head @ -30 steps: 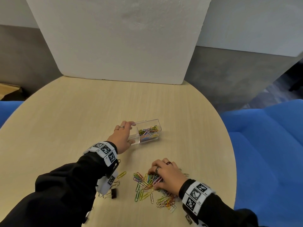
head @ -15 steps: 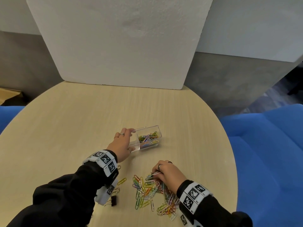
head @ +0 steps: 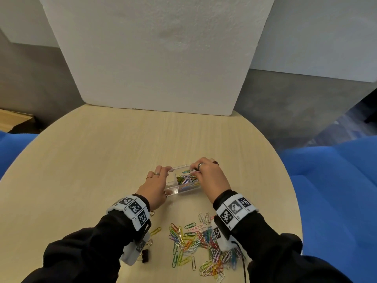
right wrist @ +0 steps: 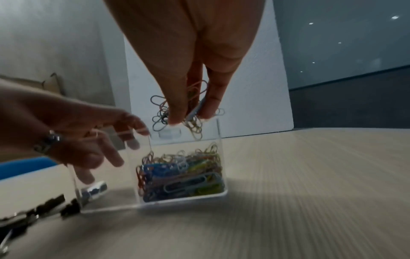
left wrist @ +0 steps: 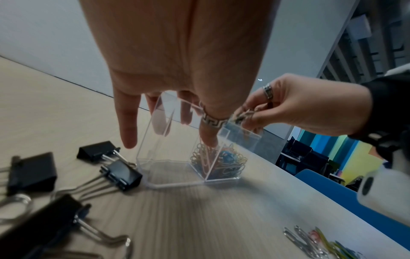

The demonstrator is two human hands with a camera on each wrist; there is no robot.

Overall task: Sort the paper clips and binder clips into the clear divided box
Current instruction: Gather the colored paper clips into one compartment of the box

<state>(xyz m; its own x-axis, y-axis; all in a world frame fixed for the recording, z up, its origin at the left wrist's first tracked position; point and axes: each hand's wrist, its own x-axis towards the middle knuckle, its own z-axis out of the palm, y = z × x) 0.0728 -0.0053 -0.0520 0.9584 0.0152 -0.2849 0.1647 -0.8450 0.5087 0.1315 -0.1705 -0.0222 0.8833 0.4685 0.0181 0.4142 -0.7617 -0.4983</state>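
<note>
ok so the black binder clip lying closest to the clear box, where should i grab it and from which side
Judging from the left wrist view, pinch that binder clip across its black folded body, coming from above. The body is a solid wedge with two flat faces, while its wire handles lie flat on the table and overlap the next clip's. Approach from the near side, since the clear divided box crowds the far end.

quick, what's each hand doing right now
Left hand: holds the clear divided box steady by its rim.
Right hand: pinches a bunch of paper clips above the box.
</note>
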